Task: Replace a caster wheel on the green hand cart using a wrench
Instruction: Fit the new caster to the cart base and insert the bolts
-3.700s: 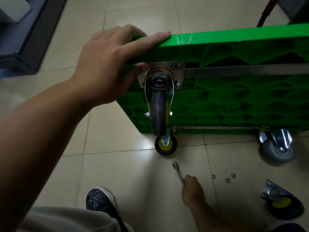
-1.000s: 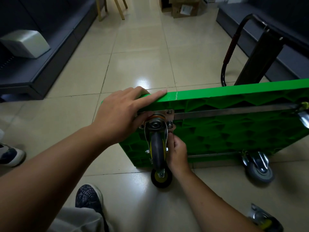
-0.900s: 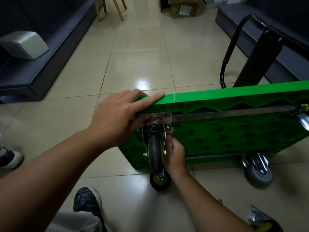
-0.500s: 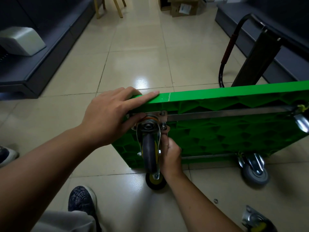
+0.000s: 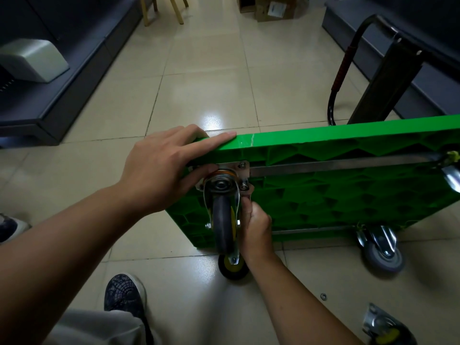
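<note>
Head camera, far left: a pale grey box (image 5: 32,59) sits on a dark low platform, and the toe of someone's shoe (image 5: 10,226) shows at the picture's edge. Wooden chair legs (image 5: 164,8) stand far back on the tiled floor (image 5: 204,78).

The left hand (image 5: 161,168) reaches in over the near corner of the green hand cart (image 5: 348,195), which stands tipped on its long edge with the ribbed underside facing us. Its fingers are apart and straight, the index finger laid along the top edge, and the thumb presses on the metal plate (image 5: 242,170) of the caster wheel (image 5: 222,220). Below the forearm is a dark patterned shoe (image 5: 124,297).

That caster wheel hangs down from the plate at the cart's upper near corner, dark tyre edge-on in a shiny fork, just right of the left hand's thumb. The right hand (image 5: 256,225) comes up from below and touches the fork's right side, fingers curled tight with the thumb tip at the plate's lower right bolt. I cannot tell what it clamps; no wrench is plainly visible.

Under the fork, a black wheel with a yellow hub (image 5: 234,267) rests on the floor. A steel bar (image 5: 336,165) runs right from the plate. Further right, a small washer (image 5: 323,296) lies on the tiles, a grey caster (image 5: 382,255) sits at the cart's lower edge, and a loose caster (image 5: 388,329) lies at the bottom corner. Behind the cart rises its black handle (image 5: 341,73).
</note>
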A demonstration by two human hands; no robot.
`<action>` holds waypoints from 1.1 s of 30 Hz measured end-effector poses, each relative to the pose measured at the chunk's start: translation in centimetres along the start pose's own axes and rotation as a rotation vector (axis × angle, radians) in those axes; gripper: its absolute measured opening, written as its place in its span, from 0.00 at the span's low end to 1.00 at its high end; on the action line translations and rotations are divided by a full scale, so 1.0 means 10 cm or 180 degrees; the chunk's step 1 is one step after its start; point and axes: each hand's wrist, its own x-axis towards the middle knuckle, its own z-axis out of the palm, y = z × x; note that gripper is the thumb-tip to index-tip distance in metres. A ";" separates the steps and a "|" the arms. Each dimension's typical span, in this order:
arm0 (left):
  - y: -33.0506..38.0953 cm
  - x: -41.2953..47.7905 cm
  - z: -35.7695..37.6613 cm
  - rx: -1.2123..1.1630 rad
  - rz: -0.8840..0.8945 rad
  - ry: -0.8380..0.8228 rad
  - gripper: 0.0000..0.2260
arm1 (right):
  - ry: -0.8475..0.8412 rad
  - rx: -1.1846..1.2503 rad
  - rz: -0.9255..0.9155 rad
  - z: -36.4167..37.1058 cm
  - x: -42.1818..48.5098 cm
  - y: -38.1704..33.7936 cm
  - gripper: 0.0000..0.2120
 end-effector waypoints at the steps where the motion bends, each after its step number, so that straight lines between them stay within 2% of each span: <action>1: 0.00 0.00 0.00 -0.0005 -0.0004 -0.0003 0.25 | -0.0009 -0.0011 0.0017 0.00 0.00 0.00 0.21; 9: -0.01 0.01 -0.01 -0.0004 -0.0005 -0.0062 0.25 | -0.0124 -0.0096 0.0178 -0.01 0.03 -0.05 0.24; 16: -0.03 0.02 0.00 -0.0013 -0.0024 -0.0056 0.25 | -0.0166 -0.0231 -0.0007 -0.08 0.02 -0.11 0.28; 20: -0.04 0.01 0.01 0.0003 -0.0041 -0.0052 0.25 | -0.0144 -0.0335 -0.0151 -0.10 0.03 -0.14 0.24; 33: -0.03 0.01 0.02 0.0026 -0.0026 0.0007 0.25 | -0.0292 -0.0936 -0.0393 -0.30 0.09 -0.18 0.23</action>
